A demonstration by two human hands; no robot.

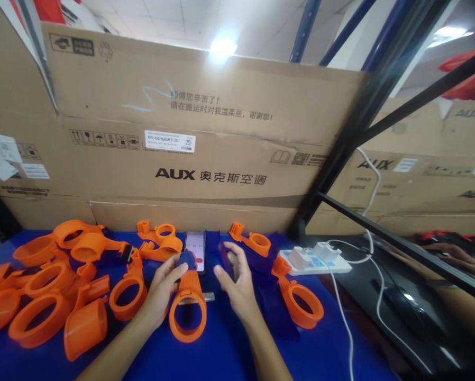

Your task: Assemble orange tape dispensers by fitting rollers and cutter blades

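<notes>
Orange holder (190,284), ring end toward the wearer, is in the left hand (164,288), just above the blue surface (225,360), front centre. Left thumb and fingers pinch its upper end, at a dark blue piece (188,260). Right hand (239,283) is just beside, palm turned inward; thumb and fingers half curled, tips apart. Dark blurred patch at those tips; cannot tell if anything is gripped there.

Phone (200,248) lies behind the held holder, screen lit, partly covered by it. Thin metallic strip (209,297) shows behind the holder's ring.

Pile of orange holders (89,328) fills the left side, rings at mixed angles. One ring holder (124,313) sits between pile and left hand; more holders (170,244) near the carton. On the right, one holder (261,252) toward the back, another (307,320) nearer the front, beside a dark blue sheet-like item (275,307).

White power strip (336,264) with plugs at right, cables trailing. Black mouse (408,312) further right, another person's hand (457,251) beyond. Large AUX carton (221,209) stands behind everything.
</notes>
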